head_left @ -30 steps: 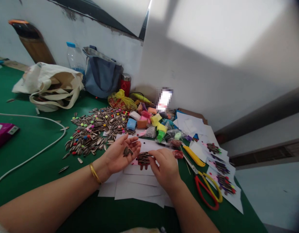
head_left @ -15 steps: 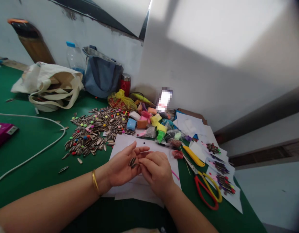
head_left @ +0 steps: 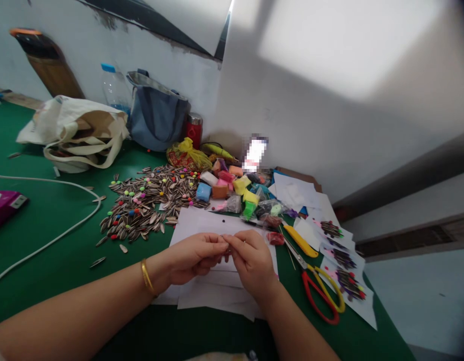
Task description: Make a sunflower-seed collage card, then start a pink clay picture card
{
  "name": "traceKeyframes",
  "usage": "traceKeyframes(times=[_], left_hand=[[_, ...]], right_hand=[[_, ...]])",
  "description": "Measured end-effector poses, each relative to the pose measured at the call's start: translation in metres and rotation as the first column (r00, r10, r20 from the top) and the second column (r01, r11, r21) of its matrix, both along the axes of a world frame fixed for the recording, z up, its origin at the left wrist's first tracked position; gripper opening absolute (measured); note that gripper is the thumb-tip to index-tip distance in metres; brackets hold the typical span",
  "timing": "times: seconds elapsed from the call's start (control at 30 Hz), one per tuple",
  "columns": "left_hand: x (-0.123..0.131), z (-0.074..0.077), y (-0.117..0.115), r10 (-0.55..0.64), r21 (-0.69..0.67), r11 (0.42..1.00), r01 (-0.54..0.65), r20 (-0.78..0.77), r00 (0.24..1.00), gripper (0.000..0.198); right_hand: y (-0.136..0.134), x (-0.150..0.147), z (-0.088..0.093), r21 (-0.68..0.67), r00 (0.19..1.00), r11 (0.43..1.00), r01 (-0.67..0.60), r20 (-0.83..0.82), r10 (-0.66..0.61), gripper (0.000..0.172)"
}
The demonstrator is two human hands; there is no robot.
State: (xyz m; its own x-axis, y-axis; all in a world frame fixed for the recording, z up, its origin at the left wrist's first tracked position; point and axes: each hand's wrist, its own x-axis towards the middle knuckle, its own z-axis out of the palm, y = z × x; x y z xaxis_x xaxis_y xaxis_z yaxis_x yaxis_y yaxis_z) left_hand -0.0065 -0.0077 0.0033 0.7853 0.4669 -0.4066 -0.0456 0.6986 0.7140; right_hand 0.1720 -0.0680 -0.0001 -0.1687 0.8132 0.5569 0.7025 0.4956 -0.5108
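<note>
My left hand [head_left: 194, 256], with a gold bangle on its wrist, is curled shut, palm turned down; it held sunflower seeds a moment ago, and they are hidden now. My right hand [head_left: 250, 260] meets it fingertip to fingertip in a pinch, on something too small to make out. Both hands hover over a stack of white paper sheets [head_left: 201, 223] on the green table [head_left: 66, 240]. A large heap of striped sunflower seeds [head_left: 149, 200] mixed with small coloured beads lies just left of the paper.
Red-and-yellow scissors [head_left: 322, 296] and a yellow utility knife [head_left: 301, 241] lie right of my hands. Finished seed pictures [head_left: 344, 273] sit at the right edge. Coloured clay blocks [head_left: 232, 188], bags [head_left: 156, 118], a bottle [head_left: 113, 87] and a white cable [head_left: 47, 240] occupy the back and left.
My left palm was open upward with seeds showing; it has curled shut and turned over. My right hand left the seed-covered piece on the paper and came up to the left fingertips.
</note>
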Motion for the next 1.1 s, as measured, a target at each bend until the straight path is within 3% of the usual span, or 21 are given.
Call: traceKeyframes(times=[0.13, 0.3, 0.5, 0.53, 0.6, 0.67, 0.7, 0.77, 0.9, 1.1], left_hand=[[0.0, -0.003, 0.001, 0.023, 0.009, 1.0, -0.023, -0.003, 1.0, 0.025], [0.002, 0.003, 0.001, 0.063, 0.066, 0.996, -0.062, -0.012, 0.998, 0.026], [0.003, 0.004, 0.003, 0.061, 0.313, 0.949, -0.028, -0.095, 0.994, 0.03], [0.002, 0.004, 0.006, 0.08, 0.394, 0.919, -0.02, -0.138, 0.987, 0.03], [-0.001, 0.002, 0.015, 0.18, 0.594, 0.805, -0.003, -0.24, 0.954, 0.03], [-0.007, -0.001, 0.026, 0.35, 0.827, 0.56, 0.052, -0.293, 0.89, 0.026], [-0.011, -0.003, 0.032, 0.408, 0.891, 0.43, 0.142, -0.333, 0.85, 0.027], [-0.017, -0.008, 0.042, 0.497, 0.892, 0.274, 0.359, -0.451, 0.741, 0.03], [-0.023, -0.015, 0.048, 0.519, 0.772, 0.125, 0.623, -0.586, 0.622, 0.036], [-0.019, -0.013, 0.042, 0.514, 0.656, 0.084, 0.75, -0.674, 0.531, 0.038]], right_hand=[[-0.002, -0.004, 0.007, -0.081, 0.992, 0.989, -0.12, -0.036, 0.118, 0.043], [-0.002, -0.001, 0.007, -0.123, 0.991, 0.983, -0.133, -0.039, 0.129, 0.046], [0.004, 0.008, -0.004, -0.063, 0.991, 0.992, -0.106, -0.088, 0.1, 0.036], [0.005, 0.01, -0.005, -0.055, 0.992, 0.995, -0.089, -0.098, 0.083, 0.034], [0.009, 0.016, -0.007, -0.048, 0.995, 0.999, -0.025, -0.103, 0.02, 0.029], [0.013, 0.023, -0.008, -0.06, 0.992, 0.996, 0.067, -0.107, -0.073, 0.026], [0.016, 0.027, -0.008, -0.072, 0.986, 0.991, 0.112, -0.113, -0.12, 0.024], [0.019, 0.032, -0.009, -0.101, 0.971, 0.978, 0.183, -0.135, -0.196, 0.023], [0.021, 0.038, -0.014, -0.146, 0.955, 0.964, 0.222, -0.167, -0.245, 0.022], [0.021, 0.037, -0.02, -0.184, 0.952, 0.954, 0.236, -0.153, -0.265, 0.021]])
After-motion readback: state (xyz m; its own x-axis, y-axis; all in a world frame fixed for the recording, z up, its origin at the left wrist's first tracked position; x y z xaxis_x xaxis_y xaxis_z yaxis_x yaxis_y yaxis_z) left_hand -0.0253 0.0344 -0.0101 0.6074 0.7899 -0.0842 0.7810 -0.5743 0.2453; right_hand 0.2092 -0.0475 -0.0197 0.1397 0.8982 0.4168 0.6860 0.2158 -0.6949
